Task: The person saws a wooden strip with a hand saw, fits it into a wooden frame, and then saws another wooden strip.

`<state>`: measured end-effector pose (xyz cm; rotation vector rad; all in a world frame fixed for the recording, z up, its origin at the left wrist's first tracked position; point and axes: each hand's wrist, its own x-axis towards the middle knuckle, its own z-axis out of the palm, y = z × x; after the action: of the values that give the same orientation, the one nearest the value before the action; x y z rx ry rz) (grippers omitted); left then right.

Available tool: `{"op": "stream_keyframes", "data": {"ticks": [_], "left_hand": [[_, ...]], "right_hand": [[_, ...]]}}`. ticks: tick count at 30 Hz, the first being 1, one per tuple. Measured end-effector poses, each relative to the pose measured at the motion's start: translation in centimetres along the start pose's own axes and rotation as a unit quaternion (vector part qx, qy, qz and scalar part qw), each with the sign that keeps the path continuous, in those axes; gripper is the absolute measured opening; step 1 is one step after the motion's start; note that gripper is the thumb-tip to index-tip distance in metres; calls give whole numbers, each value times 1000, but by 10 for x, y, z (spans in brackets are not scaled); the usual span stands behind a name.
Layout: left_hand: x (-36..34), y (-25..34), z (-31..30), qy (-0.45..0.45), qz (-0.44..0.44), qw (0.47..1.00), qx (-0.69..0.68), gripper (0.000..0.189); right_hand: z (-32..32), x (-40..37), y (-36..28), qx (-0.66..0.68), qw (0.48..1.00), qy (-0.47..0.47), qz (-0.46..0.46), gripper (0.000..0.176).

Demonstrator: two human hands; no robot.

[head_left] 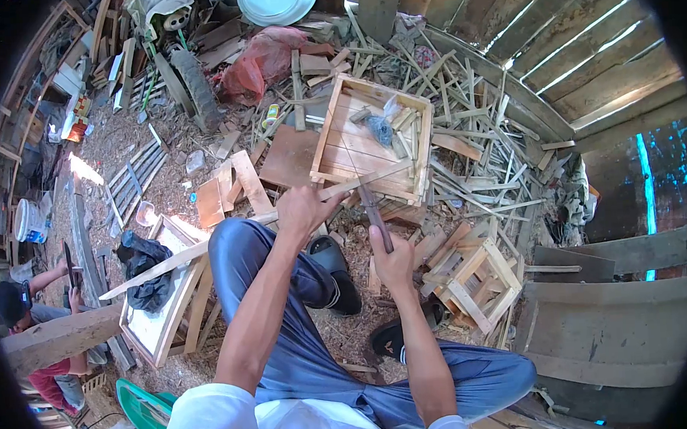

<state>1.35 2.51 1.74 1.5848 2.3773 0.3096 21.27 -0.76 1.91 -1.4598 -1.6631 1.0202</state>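
Observation:
My left hand (pixel 306 212) is closed around a long pale wooden strip (pixel 171 260), which slants from my left side across my knee to the open wooden box. In my right hand (pixel 393 260) is a dark knife (pixel 373 207), pointing away from me. Its upper part meets the strip near the strip's far end, to the right of my left hand. Just beyond both hands stands the shallow wooden box (pixel 338 145), holding a blue plastic bag (pixel 379 130) and several short wood pieces.
A small wooden frame (pixel 483 289) lies at my right, with scrap sticks (pixel 481 180) piled behind it. On my left, a white-topped wooden piece (pixel 151 325) carries a black bag (pixel 146 279). Another person (pixel 34 308) works at far left near a thick beam (pixel 66 338).

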Motion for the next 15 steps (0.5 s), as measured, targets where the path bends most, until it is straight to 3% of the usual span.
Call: {"op": "stream_keyframes", "data": {"ticks": [6,9,12,15], "left_hand": [[9,-5,-4,-39,6,999,17,76],[8,-5,-3,-11,36,999,22,75],[9,-12,6,37,76,996,31,80],[12,-15,7,5,93,995,18,77]], "right_hand": [[-1,3,4,6,999,-9,32,40],[1,4,16,13,999,-31,38,41],[9,-1,31,10,999,-9,-29,45],[18,-3,48,41,997,9,-58,45]]}}
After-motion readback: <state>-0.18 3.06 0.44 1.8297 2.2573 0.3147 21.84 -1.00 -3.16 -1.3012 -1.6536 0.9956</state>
